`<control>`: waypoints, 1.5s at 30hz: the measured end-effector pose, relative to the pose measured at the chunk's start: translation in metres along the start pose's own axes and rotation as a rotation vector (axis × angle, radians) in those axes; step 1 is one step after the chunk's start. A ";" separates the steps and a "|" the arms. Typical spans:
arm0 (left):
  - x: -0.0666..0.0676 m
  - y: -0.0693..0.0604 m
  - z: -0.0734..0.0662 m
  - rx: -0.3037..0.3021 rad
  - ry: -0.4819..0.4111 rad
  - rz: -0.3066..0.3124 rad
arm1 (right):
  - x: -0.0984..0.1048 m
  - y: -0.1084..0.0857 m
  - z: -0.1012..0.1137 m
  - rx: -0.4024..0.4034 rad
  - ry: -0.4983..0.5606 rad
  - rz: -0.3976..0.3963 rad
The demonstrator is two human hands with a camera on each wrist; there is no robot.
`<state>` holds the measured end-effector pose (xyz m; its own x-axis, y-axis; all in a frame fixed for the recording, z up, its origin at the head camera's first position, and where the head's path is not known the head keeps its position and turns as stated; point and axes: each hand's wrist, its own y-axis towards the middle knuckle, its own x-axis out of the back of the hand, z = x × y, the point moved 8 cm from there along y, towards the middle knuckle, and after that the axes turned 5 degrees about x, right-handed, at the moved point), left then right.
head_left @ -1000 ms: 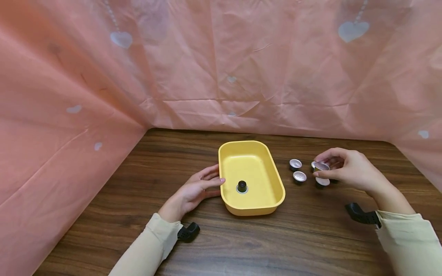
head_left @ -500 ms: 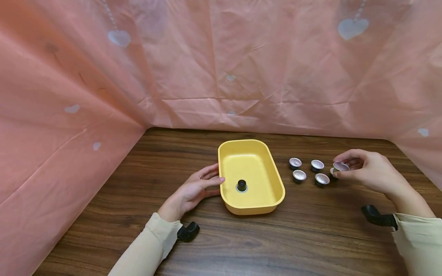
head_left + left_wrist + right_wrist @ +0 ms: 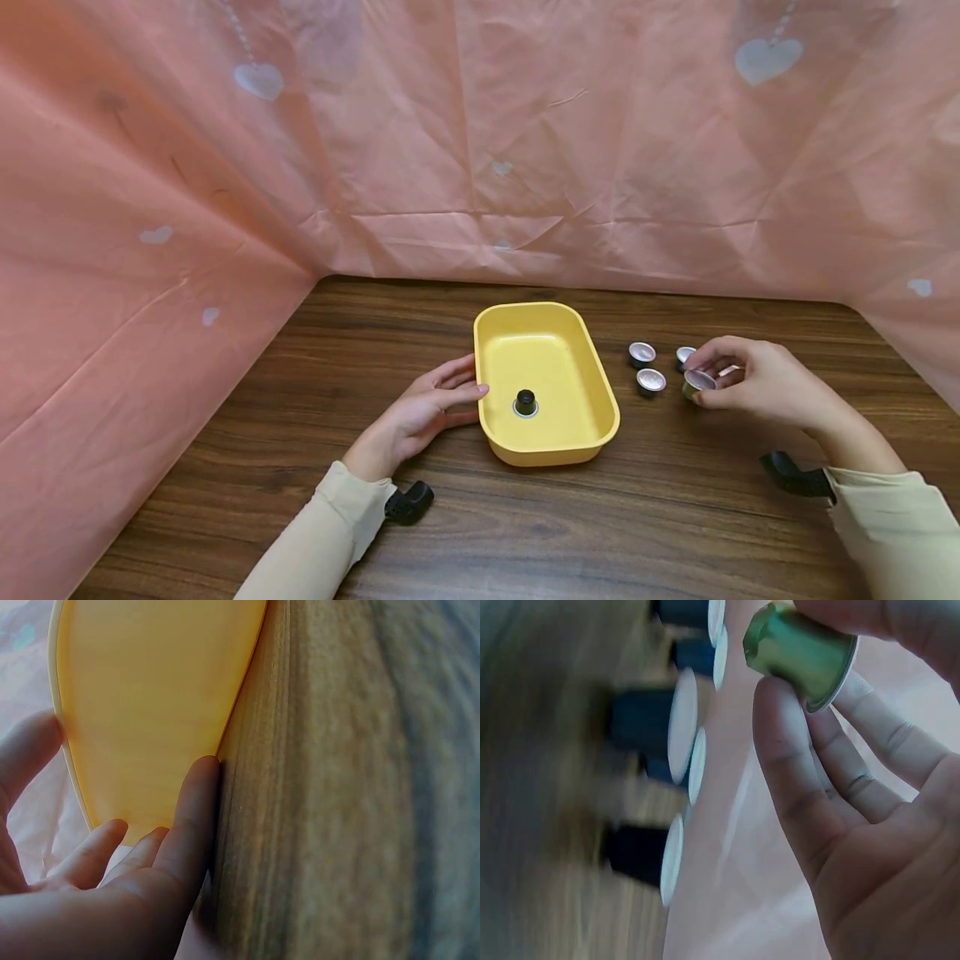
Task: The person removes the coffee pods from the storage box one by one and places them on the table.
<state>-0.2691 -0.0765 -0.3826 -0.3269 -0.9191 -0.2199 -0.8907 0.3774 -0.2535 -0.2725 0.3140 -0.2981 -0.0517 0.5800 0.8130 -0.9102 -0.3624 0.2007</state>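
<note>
My right hand (image 3: 772,387) pinches a green coffee capsule (image 3: 799,656) between thumb and forefinger, lid tilted up, just above the table. Dark capsules with pale foil lids stand near it: one at the back left (image 3: 642,354), one in front of that (image 3: 651,382), and one partly behind my fingers (image 3: 685,356). The right wrist view shows several dark capsules in a group. My left hand (image 3: 420,417) rests against the left side of a yellow tray (image 3: 551,367), thumb at the rim, fingers fairly straight along the outer wall. Inside the tray a black capsule (image 3: 526,403) stands lid down.
All of this is on a brown wood-grain table (image 3: 540,533). A pink curtain (image 3: 555,150) with pale hearts encloses the back and sides. Black wrist-worn cameras jut from the left cuff (image 3: 408,503) and the right cuff (image 3: 795,477).
My right hand moved right with the green capsule, over the rightmost dark capsule, then came back left and towards the front. The left hand and tray stayed put.
</note>
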 end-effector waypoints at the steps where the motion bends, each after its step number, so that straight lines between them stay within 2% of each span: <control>1: 0.000 0.000 0.000 0.000 -0.003 0.001 | -0.005 0.001 0.004 0.014 0.010 0.012; 5: 0.000 0.000 -0.001 -0.003 -0.011 0.002 | -0.020 0.005 0.017 0.052 0.024 0.049; 12: -0.001 -0.001 -0.001 -0.002 -0.016 0.001 | -0.038 0.007 0.025 0.114 0.039 0.077; 26: -0.001 -0.001 -0.001 -0.002 -0.014 0.010 | -0.051 0.009 0.027 0.138 -0.033 0.094; 37: -0.002 0.000 0.000 -0.007 -0.014 0.015 | -0.046 0.007 0.025 0.108 -0.010 0.112; 41: -0.002 0.000 0.000 -0.005 -0.014 0.011 | -0.034 0.005 0.026 0.084 0.001 0.091; 45: -0.002 -0.001 0.000 -0.004 -0.011 0.010 | -0.013 0.000 0.024 0.059 -0.001 0.030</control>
<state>-0.2679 -0.0755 -0.3817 -0.3325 -0.9138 -0.2333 -0.8885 0.3865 -0.2475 -0.2620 0.2886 -0.2955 -0.0778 0.5676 0.8196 -0.8822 -0.4221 0.2087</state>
